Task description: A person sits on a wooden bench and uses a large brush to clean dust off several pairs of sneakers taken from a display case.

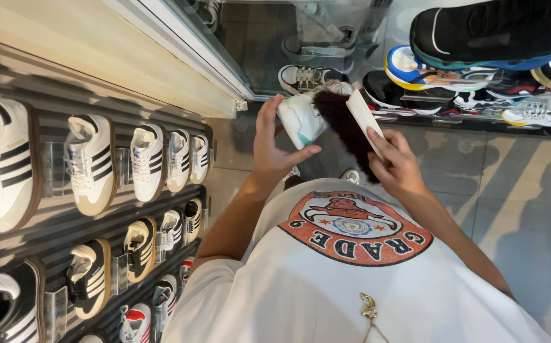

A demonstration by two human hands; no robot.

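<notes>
A person in a white printed T-shirt (352,279) stands in a shoe shop, looking down at both hands. The left hand (274,147) grips a white sneaker (301,119) with a green heel patch, thumb and fingers (264,114) closed around it, holding it up in front of the chest. The right hand (395,162) clasps the pale wooden back of a brush (352,124), fingers wrapped around it, its long dark bristles pressed against the sneaker's side. On the wall at left, rows of striped sneakers (91,165) sit on clear holders against dark slatted panels. Ahead, more shoes (441,76) in mixed colours line glass shelves above a grey tiled floor (510,190).
</notes>
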